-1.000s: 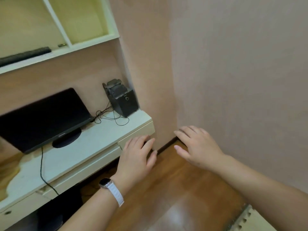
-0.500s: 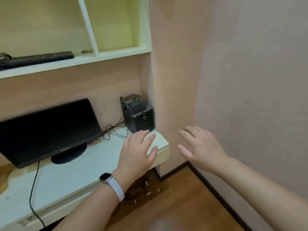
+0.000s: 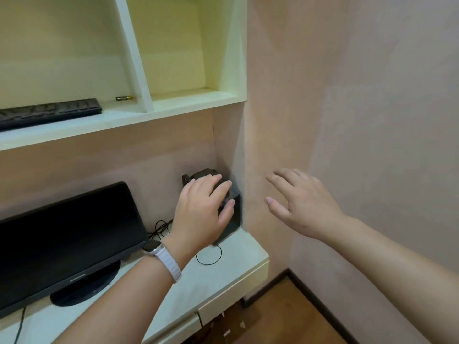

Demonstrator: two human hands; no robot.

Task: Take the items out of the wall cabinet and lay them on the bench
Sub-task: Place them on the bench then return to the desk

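A black keyboard (image 3: 49, 112) and a small battery (image 3: 123, 98) are lying in the left compartment of the wall cabinet (image 3: 134, 58), above the white bench (image 3: 238, 254). Both hands are hovering with fingers loosely spread, holding nothing: the left hand (image 3: 201, 214) before a black speaker (image 3: 236, 214), the right hand (image 3: 305, 207) near the wall (image 3: 372, 120).

Wall cabinet (image 3: 134, 58) cream-white frame, pale yellow-green inside, plain. Keyboard (image 3: 49, 112) black. Battery (image 3: 123, 98) gold with a dark end, probably; too small to be sure. Back panel (image 3: 111, 157) tan, light wood grain. Monitor (image 3: 67, 239) glossy black. Speaker (image 3: 234, 214) black to dark grey. Cable (image 3: 208, 263) black. Bench (image 3: 238, 254) plain cream-white. Wall (image 3: 372, 95) pinkish beige, faintly mottled. Floor (image 3: 285, 321) reddish-brown wood, skirting (image 3: 313, 295) dark brown. Watch strap (image 3: 170, 265) white with a lilac tint.
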